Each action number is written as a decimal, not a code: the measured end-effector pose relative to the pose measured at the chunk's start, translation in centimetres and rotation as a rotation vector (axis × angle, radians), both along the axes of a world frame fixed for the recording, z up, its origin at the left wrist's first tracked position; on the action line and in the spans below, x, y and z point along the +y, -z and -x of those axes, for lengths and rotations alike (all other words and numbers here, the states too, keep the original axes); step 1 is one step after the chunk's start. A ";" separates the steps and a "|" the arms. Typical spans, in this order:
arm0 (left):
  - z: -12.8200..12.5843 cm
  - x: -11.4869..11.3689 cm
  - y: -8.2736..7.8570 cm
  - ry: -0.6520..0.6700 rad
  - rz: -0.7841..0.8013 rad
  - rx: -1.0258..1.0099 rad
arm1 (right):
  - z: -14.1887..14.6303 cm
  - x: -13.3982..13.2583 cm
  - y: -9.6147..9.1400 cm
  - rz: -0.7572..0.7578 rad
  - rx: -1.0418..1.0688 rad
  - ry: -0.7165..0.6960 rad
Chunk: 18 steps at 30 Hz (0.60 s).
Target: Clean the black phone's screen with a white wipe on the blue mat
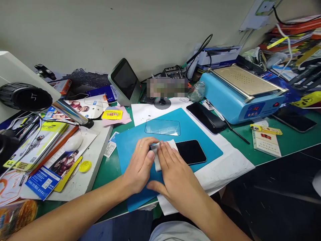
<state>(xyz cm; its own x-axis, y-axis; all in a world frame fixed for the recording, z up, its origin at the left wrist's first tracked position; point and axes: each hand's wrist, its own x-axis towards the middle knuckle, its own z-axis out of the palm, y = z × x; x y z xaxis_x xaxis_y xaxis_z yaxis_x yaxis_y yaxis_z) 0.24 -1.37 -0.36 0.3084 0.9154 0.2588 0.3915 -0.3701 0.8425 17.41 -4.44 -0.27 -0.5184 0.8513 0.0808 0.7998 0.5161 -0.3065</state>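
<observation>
A black phone [192, 151] lies screen-up on a blue mat [200, 134]. A white cloth [158, 157] covers its left end. My right hand [175, 170] lies flat on the cloth with fingers stretched out and together. My left hand [140, 164] rests beside it on the mat, a ring on one finger, its fingers curved over the phone's left end and its thumb touching the cloth. A clear glass screen protector [162, 127] lies on the mat just beyond the hands.
A blue heating machine [240, 93] stands at the back right, with a second dark phone [206, 117] and a thin tool before it. A small grey display [125, 82] stands at the back. Packaging, leaflets and a microscope arm [72, 115] crowd the left side.
</observation>
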 end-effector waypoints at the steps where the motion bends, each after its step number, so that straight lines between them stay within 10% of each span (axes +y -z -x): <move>1: 0.0 0.0 0.0 0.004 -0.003 -0.005 | 0.2 0.5 -0.1 0.022 0.011 0.013; 10: 0.1 -0.1 0.4 0.014 0.019 0.032 | -0.8 -0.2 0.0 0.003 -0.030 -0.024; 18: 0.1 0.0 -0.1 0.054 0.015 0.093 | -7.0 0.9 1.1 -0.090 -0.120 0.125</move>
